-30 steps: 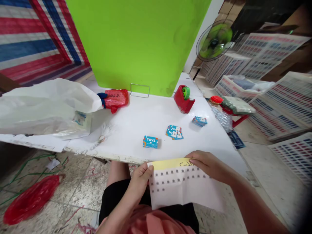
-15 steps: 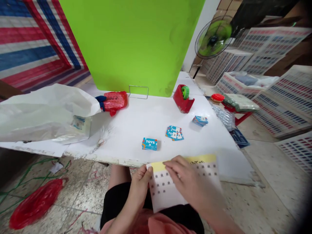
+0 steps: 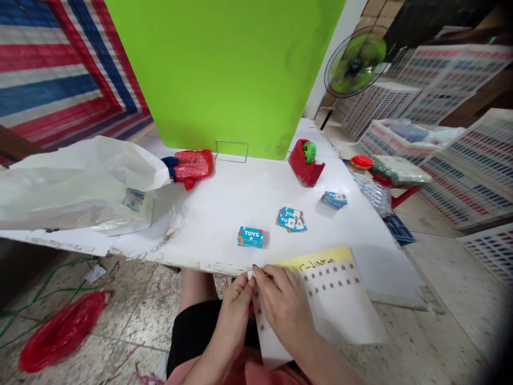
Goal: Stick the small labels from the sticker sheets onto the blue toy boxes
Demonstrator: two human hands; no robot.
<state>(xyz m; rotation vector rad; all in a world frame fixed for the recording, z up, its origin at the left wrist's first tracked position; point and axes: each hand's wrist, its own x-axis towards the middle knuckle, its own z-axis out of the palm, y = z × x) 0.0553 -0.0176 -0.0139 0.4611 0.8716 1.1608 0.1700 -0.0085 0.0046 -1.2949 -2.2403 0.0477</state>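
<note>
A white sticker sheet (image 3: 340, 315) with rows of small printed squares and a yellow, handwritten top strip lies over my lap and the table's front edge. At its top left corner, my left hand (image 3: 236, 302) is closed, thumb and fingers pinching a small white piece of the sheet. My right hand (image 3: 284, 307) is closed at the same corner, its fingertips meeting the left thumb and its palm covering part of the sheet. Beyond the hands, a stack of blue TOYS cards (image 3: 250, 237) sits beside some spread cards (image 3: 291, 220) bearing white stickers.
Another card stack (image 3: 334, 199) is at the right, near a red tape dispenser (image 3: 305, 163). A white plastic bag (image 3: 80, 171) and a red package (image 3: 194, 166) occupy the left. A green panel (image 3: 228, 69) stands behind; a fan (image 3: 355, 64) and plastic crates (image 3: 473, 166) are rightward.
My right hand has moved left and down to meet my left hand at the sheet's corner. The sheet has shifted right, showing more of its handwriting. The view has turned slightly.
</note>
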